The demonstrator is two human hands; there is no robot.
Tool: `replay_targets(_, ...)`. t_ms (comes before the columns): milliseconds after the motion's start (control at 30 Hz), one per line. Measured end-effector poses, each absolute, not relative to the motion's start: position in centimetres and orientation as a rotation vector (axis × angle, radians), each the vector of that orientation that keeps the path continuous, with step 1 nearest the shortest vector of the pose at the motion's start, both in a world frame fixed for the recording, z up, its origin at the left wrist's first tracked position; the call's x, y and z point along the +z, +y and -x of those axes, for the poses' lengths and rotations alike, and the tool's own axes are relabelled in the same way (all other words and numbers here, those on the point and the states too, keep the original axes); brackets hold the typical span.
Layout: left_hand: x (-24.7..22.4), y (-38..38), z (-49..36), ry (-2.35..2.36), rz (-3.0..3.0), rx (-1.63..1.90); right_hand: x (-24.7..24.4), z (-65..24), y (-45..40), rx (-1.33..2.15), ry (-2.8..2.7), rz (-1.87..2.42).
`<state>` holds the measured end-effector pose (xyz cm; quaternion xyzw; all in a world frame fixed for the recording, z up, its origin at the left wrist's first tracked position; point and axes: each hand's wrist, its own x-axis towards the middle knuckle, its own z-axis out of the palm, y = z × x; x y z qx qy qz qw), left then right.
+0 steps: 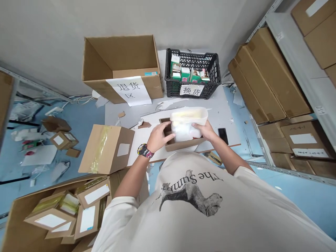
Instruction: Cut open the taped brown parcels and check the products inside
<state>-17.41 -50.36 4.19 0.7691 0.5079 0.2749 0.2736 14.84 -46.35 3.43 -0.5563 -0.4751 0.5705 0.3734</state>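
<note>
A translucent white plastic container stands tilted over a small open cardboard box at the table's front edge. My right hand grips the container's right side, thumb across its front. My left hand is at the left side, fingers apart, over the small box's left edge and close to the container; whether it touches the container is hard to tell. Something yellowish shows through the container's upper part, but its contents are blurred.
Behind stand a large open carton and a black crate with several green-white boxes. A taped box is at the left, a phone at the right. Parcels fill a carton at lower left. Shelves line the right.
</note>
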Motion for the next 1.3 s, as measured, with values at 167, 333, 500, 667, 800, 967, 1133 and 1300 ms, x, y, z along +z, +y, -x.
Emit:
replay_targets(167,5.1,-48.1,15.3,1.26,-1.818,0.675,4.4,-12.3,-47.3,1.506,-0.968,1.272)
replay_targets(333,3.6,-47.5,12.5,1.139,-1.32,1.023,5.6,-11.5,-47.6,1.617,-0.778,1.127)
replay_targets(500,2.3,-48.1,11.0,1.091,-1.092,1.211,6.4,-12.6,-47.5,1.794,-0.724,1.018)
replay_targets(667,1.4,-48.2,9.6,1.18,-0.973,1.316,5.8,-12.0,-48.3,1.731,-0.759,1.092)
replay_targets(800,1.3,-47.8,10.1,1.321,-1.104,1.358,5.2,-12.0,-48.5,1.584,-0.765,1.1)
replay_targets(967,1.9,-49.2,13.3,1.667,-1.684,1.294,5.0,-15.4,-48.7,1.361,-0.653,1.116)
replay_targets(1133,1.8,-51.4,14.9,1.372,-2.402,0.439,5.6,-19.5,-48.8,1.173,-0.615,1.125)
replay_targets(1300,1.8,-51.4,13.6,1.324,-2.455,-0.162,6.2,-20.4,-48.9,1.115,-0.595,1.123)
